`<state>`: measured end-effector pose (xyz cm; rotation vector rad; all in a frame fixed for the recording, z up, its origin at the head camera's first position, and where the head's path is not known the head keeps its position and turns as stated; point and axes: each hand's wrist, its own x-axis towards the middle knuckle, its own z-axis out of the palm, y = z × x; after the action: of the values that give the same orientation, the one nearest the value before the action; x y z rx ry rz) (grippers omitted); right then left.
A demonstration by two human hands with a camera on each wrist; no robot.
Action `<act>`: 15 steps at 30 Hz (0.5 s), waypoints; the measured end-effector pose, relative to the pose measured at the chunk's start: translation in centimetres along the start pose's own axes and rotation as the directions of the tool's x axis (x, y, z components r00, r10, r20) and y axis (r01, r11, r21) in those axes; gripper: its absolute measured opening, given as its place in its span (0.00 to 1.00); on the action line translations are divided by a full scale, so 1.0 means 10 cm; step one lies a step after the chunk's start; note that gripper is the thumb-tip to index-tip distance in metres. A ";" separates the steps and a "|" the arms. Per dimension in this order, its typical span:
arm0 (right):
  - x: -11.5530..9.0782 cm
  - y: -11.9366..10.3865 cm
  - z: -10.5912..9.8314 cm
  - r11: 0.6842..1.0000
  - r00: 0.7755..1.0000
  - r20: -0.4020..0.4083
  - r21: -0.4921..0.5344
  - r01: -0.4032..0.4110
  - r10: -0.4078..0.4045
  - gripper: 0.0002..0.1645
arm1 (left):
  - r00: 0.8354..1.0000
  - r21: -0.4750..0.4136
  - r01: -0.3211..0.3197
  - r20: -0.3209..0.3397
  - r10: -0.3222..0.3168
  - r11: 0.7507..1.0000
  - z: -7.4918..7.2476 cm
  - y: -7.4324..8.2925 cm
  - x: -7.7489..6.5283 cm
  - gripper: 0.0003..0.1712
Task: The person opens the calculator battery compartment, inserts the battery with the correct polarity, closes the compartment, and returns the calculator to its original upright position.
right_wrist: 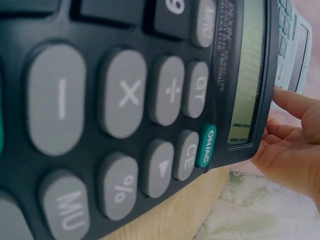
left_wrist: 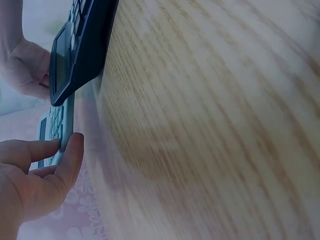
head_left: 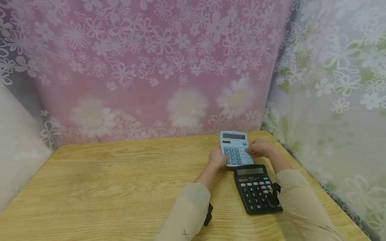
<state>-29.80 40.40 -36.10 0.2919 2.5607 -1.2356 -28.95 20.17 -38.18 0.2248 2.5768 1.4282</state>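
A light blue calculator is held between both hands near the back right of the table. My left hand pinches its lower left edge, thumb on the face and fingers beneath, as the left wrist view shows. On the other side my right hand grips the right edge, with its thumb over the keys. Directly in front lies a black calculator, its display end overlapping the blue one's lower edge in the head view. Its grey keys and green ON/AC key fill much of the right wrist view.
The wooden table stretches away to the left. Behind it hangs a pink flowered curtain, and a pale flowered curtain runs along the right edge. The right sleeve passes close beside the black calculator.
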 end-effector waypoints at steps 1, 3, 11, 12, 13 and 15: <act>0.00 0.00 0.00 1.000 1.000 0.011 -0.021 0.000 0.000 0.08 | 1.000 0.014 0.007 0.004 -0.008 1.000 0.01 0.00 0.00 0.05; 0.03 0.02 0.01 0.999 1.000 0.025 -0.035 -0.013 0.014 0.08 | 0.999 0.014 0.030 0.014 -0.030 0.999 0.02 -0.01 0.01 0.07; 0.10 0.10 0.05 0.996 0.998 0.035 -0.076 -0.050 0.053 0.12 | 0.997 -0.029 0.070 0.019 -0.069 0.997 0.09 -0.03 0.06 0.08; 0.09 0.10 0.05 0.996 0.998 0.041 -0.072 -0.054 0.057 0.11 | 0.997 -0.030 0.074 0.020 -0.073 0.997 0.09 -0.04 0.06 0.09; 0.09 0.10 0.05 0.996 0.997 0.042 -0.067 -0.056 0.059 0.09 | 0.997 -0.015 0.070 0.019 -0.069 0.997 0.09 -0.04 0.07 0.09; 0.08 0.10 0.07 0.997 0.997 0.044 -0.050 -0.057 0.059 0.07 | 0.998 0.012 0.064 0.018 -0.064 0.998 0.09 -0.04 0.07 0.09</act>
<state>-30.15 40.54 -37.50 0.3224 2.5212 -1.1449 -29.44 20.86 -39.05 0.1547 2.5540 1.3829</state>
